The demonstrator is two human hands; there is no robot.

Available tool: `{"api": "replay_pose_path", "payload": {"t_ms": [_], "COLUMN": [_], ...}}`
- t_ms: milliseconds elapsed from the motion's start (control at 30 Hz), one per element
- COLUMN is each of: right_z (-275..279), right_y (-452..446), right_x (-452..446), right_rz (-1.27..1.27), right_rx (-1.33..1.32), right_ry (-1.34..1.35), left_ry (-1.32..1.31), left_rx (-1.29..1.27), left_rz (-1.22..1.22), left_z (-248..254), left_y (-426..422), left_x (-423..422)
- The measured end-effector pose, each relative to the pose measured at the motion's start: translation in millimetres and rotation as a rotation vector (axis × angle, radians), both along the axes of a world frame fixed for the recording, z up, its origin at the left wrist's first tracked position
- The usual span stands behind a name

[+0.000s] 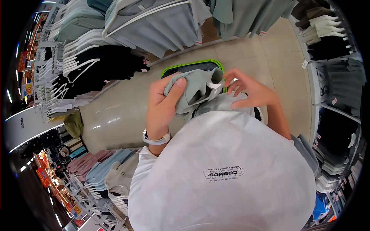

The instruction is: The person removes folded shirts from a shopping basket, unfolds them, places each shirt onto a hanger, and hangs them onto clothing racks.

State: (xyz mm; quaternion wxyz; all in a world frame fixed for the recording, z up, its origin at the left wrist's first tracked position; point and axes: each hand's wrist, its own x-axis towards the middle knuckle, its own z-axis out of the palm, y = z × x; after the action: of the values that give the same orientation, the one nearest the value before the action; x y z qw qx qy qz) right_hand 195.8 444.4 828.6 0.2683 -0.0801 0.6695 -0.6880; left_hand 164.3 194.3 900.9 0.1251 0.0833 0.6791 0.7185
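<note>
A bunched sage-green garment (196,86) is in my left hand (163,96), with the thumb pressed on top of the cloth. A white label (214,85) shows at the garment's right side, near a dark opening in the folds. My right hand (250,91) is just right of the garment, fingers curved and apart, with nothing visible in it. Below the hands is grey cloth (223,103), partly hidden by the white shirt (219,154) I wear. A basket with a bright green rim (192,63) stands behind the garment, mostly covered by it.
Racks of grey-green shirts (154,27) and black clothes (100,63) line the far and left sides. Pink garments (90,163) and light blue garments (106,169) hang at lower left. Shelves of clothing (333,88) stand on the right. Tiled floor (115,119) lies between.
</note>
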Motion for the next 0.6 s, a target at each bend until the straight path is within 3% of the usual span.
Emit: {"api": "replay_pose_path", "payload": {"t_ms": [133, 200, 433, 533, 600], "right_z": [-21, -24, -26, -5, 2], "right_y": [-13, -18, -14, 5, 15], "right_x": [-4, -5, -10, -10, -4], "right_rz": [0.08, -0.016, 0.103, 0.144, -0.153], "right_rx": [0.125, 0.351, 0.398, 0.207, -0.213], "right_ry": [0.282, 0.417, 0.486, 0.251, 0.083], "left_ry": [-0.028, -0.003, -0.028, -0.012, -0.016], "left_rx": [-0.022, -0.021, 0.016, -0.007, -0.028], "left_rz": [-0.007, -0.018, -0.023, -0.032, -0.045], "left_z": [2, 3, 4, 5, 5], "left_y": [3, 5, 8, 6, 5], "left_x": [-1, -2, -6, -7, -7]}}
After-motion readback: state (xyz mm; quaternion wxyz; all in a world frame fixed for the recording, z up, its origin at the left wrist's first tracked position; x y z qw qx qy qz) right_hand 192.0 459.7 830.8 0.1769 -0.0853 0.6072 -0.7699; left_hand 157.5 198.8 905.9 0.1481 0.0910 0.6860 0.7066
